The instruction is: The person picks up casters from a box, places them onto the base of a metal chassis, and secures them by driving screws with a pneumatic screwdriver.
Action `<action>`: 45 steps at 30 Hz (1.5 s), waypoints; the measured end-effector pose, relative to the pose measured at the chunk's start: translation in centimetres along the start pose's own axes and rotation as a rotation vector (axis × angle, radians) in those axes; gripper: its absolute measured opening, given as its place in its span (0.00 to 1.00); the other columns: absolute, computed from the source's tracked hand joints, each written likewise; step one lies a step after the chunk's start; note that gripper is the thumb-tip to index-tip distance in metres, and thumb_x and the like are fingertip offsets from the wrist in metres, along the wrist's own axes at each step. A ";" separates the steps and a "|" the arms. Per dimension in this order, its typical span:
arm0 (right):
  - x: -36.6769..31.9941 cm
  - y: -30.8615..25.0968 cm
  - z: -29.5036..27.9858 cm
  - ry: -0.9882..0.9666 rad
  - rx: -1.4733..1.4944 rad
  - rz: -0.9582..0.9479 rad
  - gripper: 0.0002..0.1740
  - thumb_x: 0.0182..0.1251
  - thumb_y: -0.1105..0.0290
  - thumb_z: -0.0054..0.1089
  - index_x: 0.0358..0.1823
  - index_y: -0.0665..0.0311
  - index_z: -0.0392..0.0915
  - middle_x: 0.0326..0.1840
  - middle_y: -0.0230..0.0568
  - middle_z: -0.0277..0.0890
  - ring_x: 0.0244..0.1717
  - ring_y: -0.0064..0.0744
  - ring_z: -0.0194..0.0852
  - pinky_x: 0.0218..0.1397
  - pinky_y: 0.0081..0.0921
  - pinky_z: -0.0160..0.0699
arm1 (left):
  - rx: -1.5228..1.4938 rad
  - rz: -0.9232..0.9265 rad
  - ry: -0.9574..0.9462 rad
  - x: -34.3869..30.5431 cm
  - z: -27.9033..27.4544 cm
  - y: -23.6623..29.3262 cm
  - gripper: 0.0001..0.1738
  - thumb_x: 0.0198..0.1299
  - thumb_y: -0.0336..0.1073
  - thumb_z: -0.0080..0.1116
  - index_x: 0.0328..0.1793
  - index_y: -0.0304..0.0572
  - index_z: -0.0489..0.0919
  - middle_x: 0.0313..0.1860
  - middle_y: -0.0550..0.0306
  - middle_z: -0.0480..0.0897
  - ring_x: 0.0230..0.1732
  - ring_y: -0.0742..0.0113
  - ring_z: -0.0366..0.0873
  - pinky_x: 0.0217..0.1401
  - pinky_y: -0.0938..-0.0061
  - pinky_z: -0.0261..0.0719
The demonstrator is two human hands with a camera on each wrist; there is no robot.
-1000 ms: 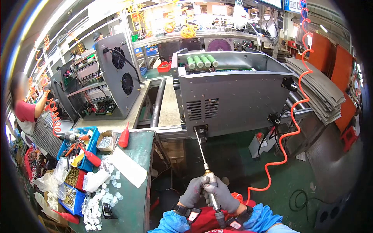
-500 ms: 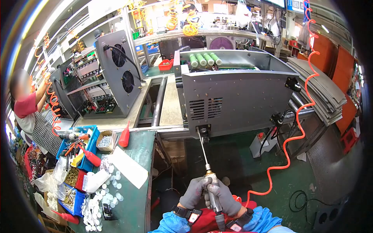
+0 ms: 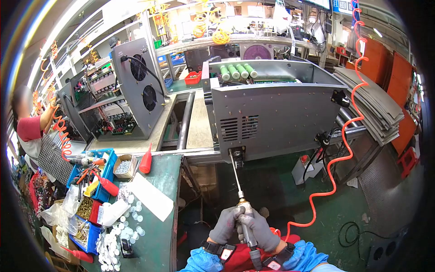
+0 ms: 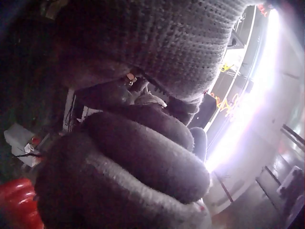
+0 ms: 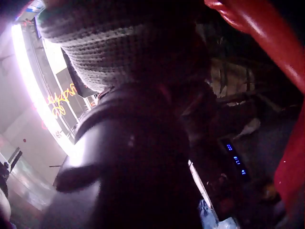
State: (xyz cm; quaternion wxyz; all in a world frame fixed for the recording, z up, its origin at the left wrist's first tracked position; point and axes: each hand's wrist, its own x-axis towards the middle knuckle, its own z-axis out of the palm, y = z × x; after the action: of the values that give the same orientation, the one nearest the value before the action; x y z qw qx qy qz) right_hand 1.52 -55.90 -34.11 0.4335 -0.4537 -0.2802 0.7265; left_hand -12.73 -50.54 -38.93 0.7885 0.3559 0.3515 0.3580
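Note:
An air screwdriver (image 3: 245,207) with a long thin bit (image 3: 236,177) points up and away from me in the head view. My gloved left hand (image 3: 224,225) grips its upper body. Lower on the same tool, my gloved right hand (image 3: 262,232) holds on with curled fingers. The bit's tip is at a black fitting (image 3: 238,156) on the lower left corner of a large grey metal cabinet (image 3: 281,111). Curled glove fingers (image 4: 147,152) fill much of the left wrist view. In the right wrist view the dark tool body (image 5: 138,143) runs below the glove.
An orange coiled air hose (image 3: 330,181) hangs at the right. On the left, a green bench (image 3: 158,170) bears blue bins (image 3: 108,165), white plastic parts and a red squeeze bottle (image 3: 145,162). Another open cabinet (image 3: 136,104) stands behind it, near a person (image 3: 34,131).
The grey cabinet sits slightly further right in the head view than a second ago. Both hands keep their hold on the screwdriver, with the bit still at the black fitting.

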 end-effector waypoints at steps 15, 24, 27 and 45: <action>0.2 -0.1 0.7 0.030 -0.021 -0.021 0.17 0.74 0.63 0.54 0.61 0.54 0.66 0.29 0.34 0.75 0.21 0.25 0.77 0.24 0.25 0.81 | -0.003 0.054 0.070 0.0 0.5 0.2 0.19 0.69 0.52 0.57 0.39 0.42 0.79 0.20 0.61 0.77 0.16 0.72 0.72 0.17 0.76 0.67; 0.2 1.1 0.6 0.028 -0.034 -0.064 0.26 0.70 0.63 0.60 0.66 0.57 0.63 0.31 0.37 0.76 0.22 0.26 0.77 0.23 0.25 0.80 | -0.029 0.012 0.047 -1.1 0.1 -0.2 0.17 0.69 0.48 0.56 0.42 0.40 0.82 0.27 0.63 0.80 0.23 0.76 0.74 0.24 0.78 0.68; -0.9 1.3 0.9 0.038 -0.075 -0.076 0.30 0.68 0.63 0.62 0.69 0.58 0.62 0.31 0.37 0.75 0.23 0.26 0.77 0.24 0.26 0.80 | -0.051 -0.033 -0.023 -2.2 0.4 0.3 0.17 0.69 0.47 0.56 0.41 0.40 0.82 0.26 0.62 0.80 0.23 0.76 0.75 0.24 0.78 0.70; 0.5 2.3 0.0 0.089 -0.126 -0.068 0.22 0.70 0.62 0.58 0.62 0.58 0.67 0.30 0.36 0.75 0.20 0.24 0.76 0.21 0.21 0.79 | 0.047 -0.062 0.040 -0.1 -1.1 -2.3 0.19 0.69 0.51 0.54 0.37 0.45 0.82 0.22 0.67 0.77 0.19 0.79 0.69 0.20 0.80 0.60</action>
State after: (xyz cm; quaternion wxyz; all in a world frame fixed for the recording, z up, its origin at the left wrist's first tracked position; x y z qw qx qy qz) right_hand 0.56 -56.51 -36.15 0.4407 -0.5022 -0.3209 0.6713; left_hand -12.98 -51.40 -41.31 0.7835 0.3560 0.3861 0.3322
